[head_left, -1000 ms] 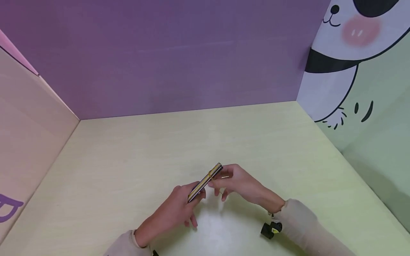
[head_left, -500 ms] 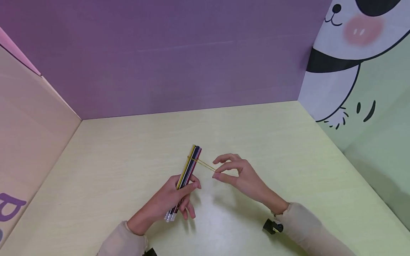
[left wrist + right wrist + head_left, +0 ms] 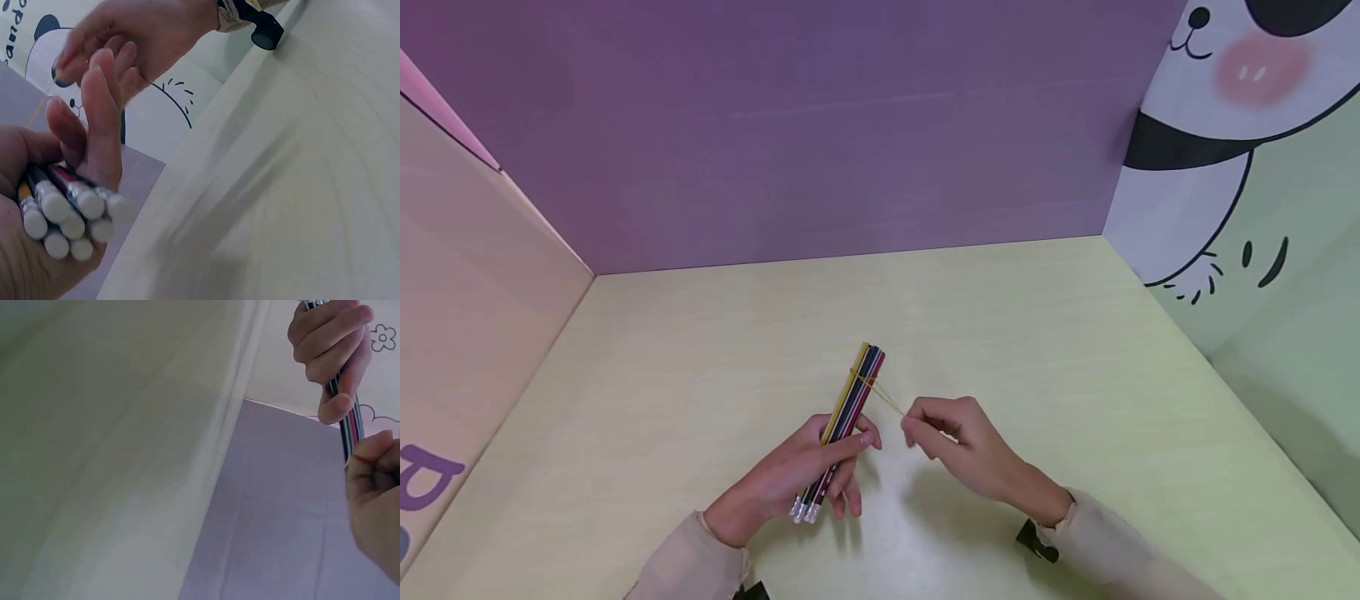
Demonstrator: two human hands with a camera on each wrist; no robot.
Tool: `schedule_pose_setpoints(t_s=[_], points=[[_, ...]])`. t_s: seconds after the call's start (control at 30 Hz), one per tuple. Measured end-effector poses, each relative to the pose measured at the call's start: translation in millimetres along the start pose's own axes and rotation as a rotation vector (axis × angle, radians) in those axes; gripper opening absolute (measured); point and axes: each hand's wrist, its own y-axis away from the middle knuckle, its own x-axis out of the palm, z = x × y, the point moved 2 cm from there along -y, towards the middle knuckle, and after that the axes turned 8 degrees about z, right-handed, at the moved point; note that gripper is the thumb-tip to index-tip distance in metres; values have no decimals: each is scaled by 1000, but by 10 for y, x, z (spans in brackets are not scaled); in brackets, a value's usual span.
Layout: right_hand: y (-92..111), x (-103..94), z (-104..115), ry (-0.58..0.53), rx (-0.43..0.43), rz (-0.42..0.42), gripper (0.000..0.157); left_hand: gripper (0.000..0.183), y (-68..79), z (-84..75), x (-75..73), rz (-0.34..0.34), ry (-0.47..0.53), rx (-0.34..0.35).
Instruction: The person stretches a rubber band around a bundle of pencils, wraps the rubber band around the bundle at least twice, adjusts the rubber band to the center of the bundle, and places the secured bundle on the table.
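My left hand [image 3: 801, 471] grips a bundle of pencils [image 3: 856, 392], thumb across the front, above the table. Yellow, dark and red barrels show, and the bundle leans up and to the right. Several white erasers [image 3: 55, 207] in silvery ferrules stick out at the lower end in the left wrist view. A thin yellow rubber band [image 3: 883, 394] loops round the upper part of the bundle and stretches out to the right. My right hand [image 3: 966, 442] pinches the band's far end between thumb and curled forefinger, apart from the pencils in the head view.
Below the hands lies a pale wooden table [image 3: 715, 350]. A purple wall [image 3: 835, 142] stands at its back, a pinkish panel [image 3: 467, 275] on the left, and a green panel [image 3: 1300, 333] with a panda drawing on the right.
The bundle has swung from lying edge-on at a slant to a steeper lean, showing its side. My right hand has drawn away from it, stretching the band, then moved slightly lower.
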Motion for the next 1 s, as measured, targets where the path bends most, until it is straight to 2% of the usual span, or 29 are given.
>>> schedule_pose_setpoints(t_s=[0.03,0.1,0.2,0.3,0.43,0.5,0.57,0.67,0.77,0.9,1.0], points=[[-8,-14,-2,-28,52,5,11,30,4,-6,5,5,1,4],[-21,-52,-9,-123,128,16,18,30,12,-22,20,21,5,14],[-21,-113,-69,-231,163,13,19,30,25,-53,50,43,4,32],[-12,-157,-179,-269,233,-56,13,28,33,-78,82,47,-32,53],[-9,-174,-325,-321,440,-146,16,26,37,-91,132,47,-134,52],[-6,-169,-370,-313,532,-112,17,26,40,-96,153,39,-199,44],[-1,-164,-398,-289,598,-38,21,26,43,-102,170,17,-280,39],[3,-162,-421,-218,643,85,33,23,50,-102,184,-22,-404,9],[5,-177,-427,-81,642,166,45,16,57,-96,195,-34,-530,-40],[-5,-225,-374,211,549,161,54,8,62,-105,217,-33,-709,-102],[-10,-241,-295,434,433,124,59,6,49,-124,238,-40,-825,-148]])
